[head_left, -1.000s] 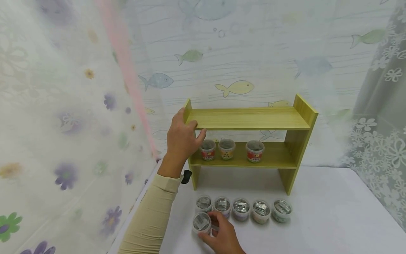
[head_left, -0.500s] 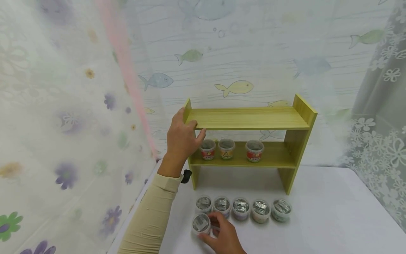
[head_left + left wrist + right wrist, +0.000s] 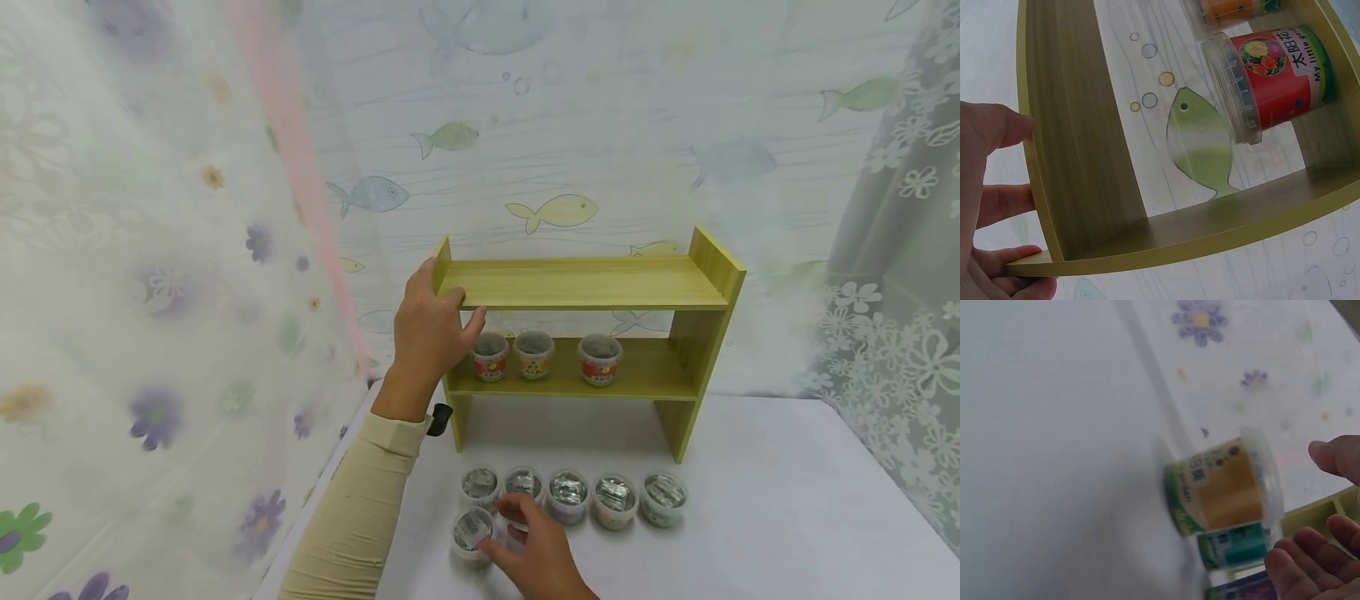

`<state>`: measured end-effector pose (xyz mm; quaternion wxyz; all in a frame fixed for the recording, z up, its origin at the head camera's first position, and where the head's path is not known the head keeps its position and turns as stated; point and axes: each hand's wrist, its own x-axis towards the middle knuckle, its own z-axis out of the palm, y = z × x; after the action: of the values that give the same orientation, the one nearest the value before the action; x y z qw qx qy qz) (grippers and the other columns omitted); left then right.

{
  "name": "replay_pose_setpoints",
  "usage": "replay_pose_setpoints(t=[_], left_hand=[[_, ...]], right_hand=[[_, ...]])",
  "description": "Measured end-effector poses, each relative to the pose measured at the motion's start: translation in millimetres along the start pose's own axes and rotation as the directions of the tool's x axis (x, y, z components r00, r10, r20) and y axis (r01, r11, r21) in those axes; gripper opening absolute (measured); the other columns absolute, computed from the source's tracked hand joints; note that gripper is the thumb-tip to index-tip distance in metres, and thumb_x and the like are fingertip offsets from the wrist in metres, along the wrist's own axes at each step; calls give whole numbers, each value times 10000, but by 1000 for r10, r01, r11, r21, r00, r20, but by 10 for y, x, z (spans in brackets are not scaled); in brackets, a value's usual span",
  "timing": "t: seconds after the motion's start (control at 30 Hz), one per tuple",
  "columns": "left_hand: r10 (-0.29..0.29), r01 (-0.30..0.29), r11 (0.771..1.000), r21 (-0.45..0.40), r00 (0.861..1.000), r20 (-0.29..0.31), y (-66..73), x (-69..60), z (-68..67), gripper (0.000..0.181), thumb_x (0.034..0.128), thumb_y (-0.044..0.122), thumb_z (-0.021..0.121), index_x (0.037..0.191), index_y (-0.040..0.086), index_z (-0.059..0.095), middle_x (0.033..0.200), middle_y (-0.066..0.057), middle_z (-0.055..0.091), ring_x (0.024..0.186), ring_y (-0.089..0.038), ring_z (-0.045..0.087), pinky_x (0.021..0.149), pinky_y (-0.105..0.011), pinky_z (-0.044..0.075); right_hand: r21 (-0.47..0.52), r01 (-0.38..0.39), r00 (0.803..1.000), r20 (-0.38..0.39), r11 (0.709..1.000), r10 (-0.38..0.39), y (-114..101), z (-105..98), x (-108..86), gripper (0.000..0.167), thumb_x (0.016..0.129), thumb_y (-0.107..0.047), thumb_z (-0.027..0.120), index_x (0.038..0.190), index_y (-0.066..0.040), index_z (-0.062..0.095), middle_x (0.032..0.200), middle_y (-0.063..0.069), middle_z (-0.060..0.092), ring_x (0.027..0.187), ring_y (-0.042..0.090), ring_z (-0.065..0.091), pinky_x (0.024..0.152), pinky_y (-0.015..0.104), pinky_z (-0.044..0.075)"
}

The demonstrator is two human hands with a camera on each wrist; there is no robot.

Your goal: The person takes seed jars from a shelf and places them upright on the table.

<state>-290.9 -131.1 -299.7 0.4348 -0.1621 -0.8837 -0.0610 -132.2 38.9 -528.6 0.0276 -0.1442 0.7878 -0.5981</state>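
My left hand [image 3: 431,325] grips the upper left corner of a small yellow-green wooden shelf [image 3: 585,285], its fingers at the side panel and board edge in the left wrist view. My right hand [image 3: 542,546] is beside a small clear plastic cup [image 3: 472,537] on the table, thumb and fingers spread. The right wrist view shows this orange-labelled cup [image 3: 1225,487] upright, with a gap between it and the hand. A silvery packet shows in its top. Behind it, a row of similar cups [image 3: 568,498] stands before the shelf; the hand partly covers one.
On the shelf's lower board stand two red-labelled cups [image 3: 599,360] and a yellow-labelled cup [image 3: 534,356]. A white cloth [image 3: 765,500] covers the table. Curtains printed with flowers [image 3: 258,242] and fish [image 3: 566,210] hang at the left and back.
My right hand has let go of the front cup and drawn slightly back to the right, fingers spreading. The cup stays in place. The left hand keeps its hold on the shelf.
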Motion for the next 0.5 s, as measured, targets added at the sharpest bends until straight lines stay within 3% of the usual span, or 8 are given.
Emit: replay_pose_setpoints(t=[0.23,0.5], left_hand=[[-10,10,1000,1,1000,11,5,-1,-10,354,939,439,710,907,90,754,1472,-282,512,1339,-431,533,926,-521,591],[-19,19,1000,4,1000,20,25,3,-27,364,944,448,694,909,90,754,1476,-273,509,1343,-420,530,911,-524,596]], right_hand=[[-18,124,992,-36,992,-124,-84,-151,82,533,882,-297,842,1272,-36,589,1291,171,653,1226,401,641,965,403,578],[-89,122,979,-156,989,-134,-236,-431,247,481,839,-258,882,1237,-149,637,1229,-20,696,1194,281,687,933,353,593]])
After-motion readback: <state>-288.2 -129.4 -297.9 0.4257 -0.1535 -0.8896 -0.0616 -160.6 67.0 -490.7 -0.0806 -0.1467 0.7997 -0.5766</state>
